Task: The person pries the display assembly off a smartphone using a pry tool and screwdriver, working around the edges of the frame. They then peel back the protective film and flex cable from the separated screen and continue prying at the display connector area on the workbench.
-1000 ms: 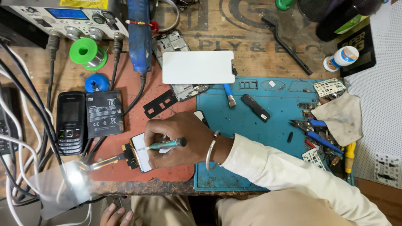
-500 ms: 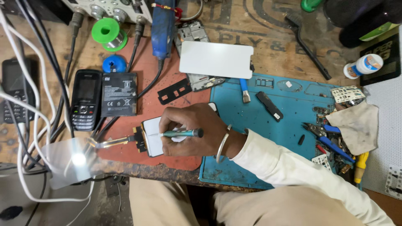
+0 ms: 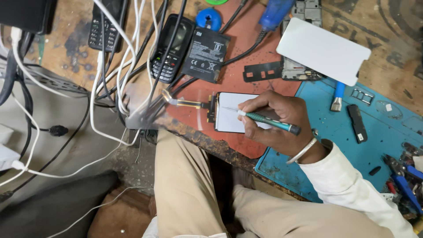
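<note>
My right hand [image 3: 282, 132] grips a green-handled screwdriver [image 3: 269, 122] like a pen. Its thin tip rests on the white back of a phone display panel [image 3: 228, 119], near the panel's upper left. The panel lies on a red mat [image 3: 240, 88] at the bench's front edge, and its gold flex cable [image 3: 189, 103] sticks out to the left. A metal bangle sits on that wrist above a white sleeve. My left hand is out of sight; my legs in beige trousers fill the space below the bench.
A black battery [image 3: 205, 49] and a black keypad phone [image 3: 169, 48] lie behind the panel. A white sheet [image 3: 324, 50] covers a phone frame [image 3: 299, 68]. The blue mat [image 3: 379, 145] holds a blue-handled tool [image 3: 338, 94], a black part [image 3: 356, 123] and pliers [image 3: 403, 176]. White cables [image 3: 105, 79] hang left.
The view has swung down and left and come closer. My right hand stays on the panel; the screwdriver now points left across it. My left hand, seen low a second ago, is gone from view.
</note>
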A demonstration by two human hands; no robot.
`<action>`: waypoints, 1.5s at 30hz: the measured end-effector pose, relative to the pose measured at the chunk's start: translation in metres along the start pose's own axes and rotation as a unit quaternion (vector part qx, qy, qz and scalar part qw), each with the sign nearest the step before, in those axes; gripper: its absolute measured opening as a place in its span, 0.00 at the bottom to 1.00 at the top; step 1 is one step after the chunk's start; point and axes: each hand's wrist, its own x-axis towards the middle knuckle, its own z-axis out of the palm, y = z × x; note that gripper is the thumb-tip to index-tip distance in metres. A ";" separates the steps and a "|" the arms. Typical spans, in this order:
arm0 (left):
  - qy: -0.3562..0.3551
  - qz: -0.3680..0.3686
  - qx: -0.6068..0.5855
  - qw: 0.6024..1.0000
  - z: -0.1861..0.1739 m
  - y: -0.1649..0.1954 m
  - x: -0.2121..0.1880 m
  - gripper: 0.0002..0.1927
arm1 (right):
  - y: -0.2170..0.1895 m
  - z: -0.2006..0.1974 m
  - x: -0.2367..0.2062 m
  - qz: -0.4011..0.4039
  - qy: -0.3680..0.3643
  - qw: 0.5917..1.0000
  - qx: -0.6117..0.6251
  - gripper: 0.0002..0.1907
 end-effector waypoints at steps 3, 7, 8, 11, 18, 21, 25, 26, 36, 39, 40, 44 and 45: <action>-0.021 -0.075 0.010 0.997 0.011 -0.019 -0.001 0.11 | 0.000 -0.001 0.000 0.017 -0.004 1.000 0.015 0.12; -0.031 -0.122 0.011 0.992 0.018 -0.023 0.007 0.12 | -0.001 -0.001 0.001 0.042 0.005 0.999 -0.001 0.11; -0.031 -0.126 0.012 0.992 0.016 -0.018 0.009 0.12 | -0.001 0.000 0.001 0.047 0.011 0.999 -0.008 0.11; -0.032 -0.124 0.008 0.992 0.012 -0.019 0.015 0.12 | -0.001 0.000 0.003 -0.002 0.001 0.999 -0.038 0.11; 0.122 0.104 -0.066 0.985 -0.016 0.033 0.016 0.14 | -0.009 0.000 0.007 -0.025 -0.009 0.994 -0.103 0.11; 0.196 0.366 -0.101 0.904 -0.045 0.099 0.020 0.15 | -0.010 0.000 0.014 -0.025 -0.013 0.992 -0.126 0.12; 0.148 0.591 -0.015 0.793 -0.065 0.215 0.024 0.09 | -0.009 0.004 0.017 -0.031 -0.005 0.987 -0.158 0.12; 0.158 0.616 0.003 0.772 -0.062 0.242 0.023 0.08 | -0.009 0.005 0.017 -0.025 -0.003 0.987 -0.156 0.13; 0.249 0.555 0.015 0.794 -0.018 0.320 0.008 0.13 | -0.011 0.008 0.013 -0.072 0.014 0.987 -0.144 0.13; 0.224 0.507 -0.083 0.828 -0.008 0.311 0.005 0.14 | -0.012 0.005 0.012 -0.075 -0.005 0.991 -0.112 0.13; 0.212 0.482 -0.124 0.841 -0.004 0.308 0.005 0.14 | -0.013 0.003 0.012 -0.069 -0.017 0.994 -0.089 0.13; 0.207 0.533 -0.074 0.817 0.009 0.304 0.008 0.14 | -0.017 0.004 0.013 -0.061 -0.010 0.993 -0.102 0.12; 0.210 0.526 -0.058 0.822 0.009 0.303 0.009 0.14 | -0.017 0.006 0.014 -0.070 -0.001 0.992 -0.108 0.11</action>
